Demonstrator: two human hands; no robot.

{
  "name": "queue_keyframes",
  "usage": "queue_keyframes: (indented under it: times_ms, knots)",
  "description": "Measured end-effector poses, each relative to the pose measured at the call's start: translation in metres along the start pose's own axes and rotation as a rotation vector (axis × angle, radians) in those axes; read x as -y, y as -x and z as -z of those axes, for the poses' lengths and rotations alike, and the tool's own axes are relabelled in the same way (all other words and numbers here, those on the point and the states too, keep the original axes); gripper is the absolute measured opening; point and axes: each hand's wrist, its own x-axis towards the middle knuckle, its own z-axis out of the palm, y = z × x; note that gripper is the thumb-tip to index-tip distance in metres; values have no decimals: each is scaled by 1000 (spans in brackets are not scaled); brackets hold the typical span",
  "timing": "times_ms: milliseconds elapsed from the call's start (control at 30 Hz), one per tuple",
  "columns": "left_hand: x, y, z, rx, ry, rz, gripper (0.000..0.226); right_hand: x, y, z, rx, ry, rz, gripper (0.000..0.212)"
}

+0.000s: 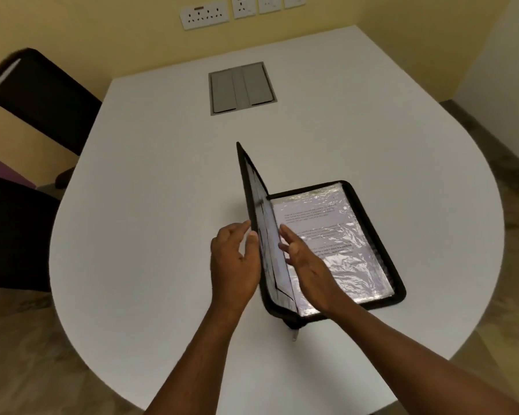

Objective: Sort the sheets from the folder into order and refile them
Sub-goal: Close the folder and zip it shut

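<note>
A person's two bare arms reach in from the bottom edge over a white table with a rounded near end. On it, right of centre, lies a black zip folder, half open. Its back half rests flat on the table, while its front cover stands nearly upright on the left side, seen almost edge-on, so its outer face is hidden.

The flat half holds sheets in crinkled clear plastic sleeves. Lines of print show on the top sheet, but glare and blur make the words unreadable, and the number of sheets beneath cannot be told.

The left hand is at the outside of the raised cover, with relaxed, slightly bent fingers and the thumb tip against the cover's edge; whether the fingers truly grasp it cannot be told. The right hand lies inside the folder with straight, released fingers against the cover's inner face, its wrist hiding part of the sleeves.

A small pale tab below the folder's near corner is too blurred to identify.

Farther back a grey hatch is set into the table. Black chairs on the left are cut off by the frame, and wall sockets sit on the yellow wall.
</note>
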Motion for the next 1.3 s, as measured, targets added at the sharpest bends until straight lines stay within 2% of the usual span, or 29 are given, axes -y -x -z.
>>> queue_keyframes:
  times_ms: [100,233,367,533,667,767,867,1100,1300]
  knots:
    - [-10,2,-24,152,106,-85,32,18,-1,28,-44,-30,24,66]
    - [-17,0,-49,371,183,-130,32,26,7,65,-69,35,43,46]
    - [-16,0,-72,506,125,-136,31,10,13,99,-102,83,-15,49]
    - [10,1,-103,532,-27,-10,40,-13,20,134,-208,104,-109,43]
    - [45,1,-122,541,-267,1,54,-37,20,161,-297,189,-168,44]
    - [63,1,-132,603,-430,62,62,-57,17,178,-319,269,-243,46]
    - [74,3,-142,654,-478,141,67,-76,13,187,-331,322,-330,49]
    - [84,10,-157,700,-551,110,78,-117,1,196,-258,455,-356,58]
    - [93,18,-159,673,-665,0,94,-167,-1,191,-93,647,-404,93]
